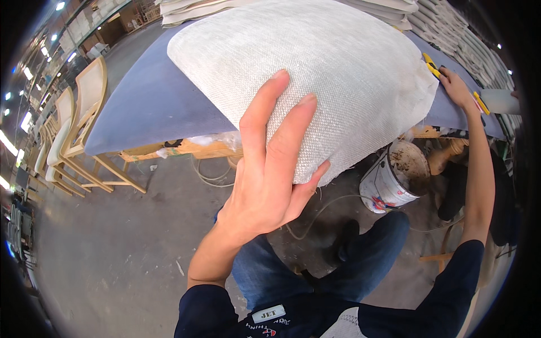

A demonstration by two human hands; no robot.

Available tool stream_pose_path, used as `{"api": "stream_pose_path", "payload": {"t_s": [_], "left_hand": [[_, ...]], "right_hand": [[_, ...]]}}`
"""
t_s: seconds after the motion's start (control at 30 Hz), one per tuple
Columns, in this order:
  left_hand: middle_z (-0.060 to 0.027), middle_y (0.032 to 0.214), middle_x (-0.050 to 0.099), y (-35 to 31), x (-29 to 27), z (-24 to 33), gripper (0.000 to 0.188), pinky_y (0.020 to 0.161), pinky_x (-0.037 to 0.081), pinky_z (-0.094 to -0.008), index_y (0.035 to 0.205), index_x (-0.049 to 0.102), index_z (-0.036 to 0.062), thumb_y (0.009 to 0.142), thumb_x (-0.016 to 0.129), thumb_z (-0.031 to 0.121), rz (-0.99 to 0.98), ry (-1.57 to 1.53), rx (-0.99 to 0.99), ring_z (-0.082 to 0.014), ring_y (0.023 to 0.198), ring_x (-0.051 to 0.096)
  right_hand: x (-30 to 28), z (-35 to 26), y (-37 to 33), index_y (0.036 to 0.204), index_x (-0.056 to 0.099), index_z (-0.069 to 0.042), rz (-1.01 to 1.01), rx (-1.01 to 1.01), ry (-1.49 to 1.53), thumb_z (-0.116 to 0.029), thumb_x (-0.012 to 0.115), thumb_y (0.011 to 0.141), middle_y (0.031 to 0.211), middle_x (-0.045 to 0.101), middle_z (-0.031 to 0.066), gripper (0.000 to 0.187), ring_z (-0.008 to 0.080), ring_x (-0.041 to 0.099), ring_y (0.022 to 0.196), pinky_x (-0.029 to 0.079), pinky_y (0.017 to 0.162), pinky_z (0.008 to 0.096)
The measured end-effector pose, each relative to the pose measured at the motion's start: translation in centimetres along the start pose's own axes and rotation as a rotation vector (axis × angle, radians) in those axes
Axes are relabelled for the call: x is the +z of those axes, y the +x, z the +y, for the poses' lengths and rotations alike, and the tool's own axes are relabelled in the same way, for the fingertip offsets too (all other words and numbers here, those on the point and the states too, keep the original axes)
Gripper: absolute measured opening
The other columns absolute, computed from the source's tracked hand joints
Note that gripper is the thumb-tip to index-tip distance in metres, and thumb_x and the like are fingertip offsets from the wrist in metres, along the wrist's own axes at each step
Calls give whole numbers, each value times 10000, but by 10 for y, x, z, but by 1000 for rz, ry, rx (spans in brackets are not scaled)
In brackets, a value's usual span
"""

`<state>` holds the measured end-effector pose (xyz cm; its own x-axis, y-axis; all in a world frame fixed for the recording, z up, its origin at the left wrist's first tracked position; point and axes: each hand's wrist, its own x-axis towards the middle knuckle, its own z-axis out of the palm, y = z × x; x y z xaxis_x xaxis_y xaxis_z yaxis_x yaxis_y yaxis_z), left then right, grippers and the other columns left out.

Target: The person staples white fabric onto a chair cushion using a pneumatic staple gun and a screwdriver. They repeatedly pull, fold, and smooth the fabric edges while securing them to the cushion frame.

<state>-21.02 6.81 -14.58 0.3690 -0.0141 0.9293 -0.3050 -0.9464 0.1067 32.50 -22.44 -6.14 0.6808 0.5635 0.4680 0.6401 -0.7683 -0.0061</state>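
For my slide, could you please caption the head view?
Left hand presses a white woven fabric cushion; right hand reaches a yellow utility knife.

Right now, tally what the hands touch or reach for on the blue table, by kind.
White woven cushion, under the left hand: 1
Yellow-handled tools by the right hand, one near the fingers, one at the wrist: 2
Total: 3
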Motion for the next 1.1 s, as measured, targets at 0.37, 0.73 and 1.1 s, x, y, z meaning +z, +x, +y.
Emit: {"api": "stream_pose_path", "payload": {"t_s": [0.37, 0.73, 1.1], "left_hand": [[-280, 1591, 359, 2, -2, -5, 812, 1193, 310, -527, 1537, 414, 28, 816, 767, 150, -33, 66, 38, -428, 1460, 385], [-278, 1592, 355, 2, -9, -5, 811, 1194, 313, -520, 1551, 403, 43, 838, 756, 204, -55, 115, 46, -421, 1467, 377], [-271, 1594, 367, 0, 4, -7, 782, 1191, 314, -511, 1546, 403, 26, 879, 750, 237, -34, 80, 71, -409, 1459, 385]], "right_hand": [[26, 122, 79, 1326, 660, 23, 149, -62, -92, -419, 561, 1039, 1257, 720, 210, 536, 362, 673, 1190, 486, 1049, 401], [27, 190, 75, 1535, 462, 4, -195, -16, 237, -218, 585, 942, 1430, 584, 176, 645, 263, 571, 1287, 389, 1142, 320], [-28, 157, 24, 1529, 463, 19, 162, 2, -90, -157, 678, 797, 1327, 626, 205, 783, 274, 623, 1218, 461, 1056, 356]]}}
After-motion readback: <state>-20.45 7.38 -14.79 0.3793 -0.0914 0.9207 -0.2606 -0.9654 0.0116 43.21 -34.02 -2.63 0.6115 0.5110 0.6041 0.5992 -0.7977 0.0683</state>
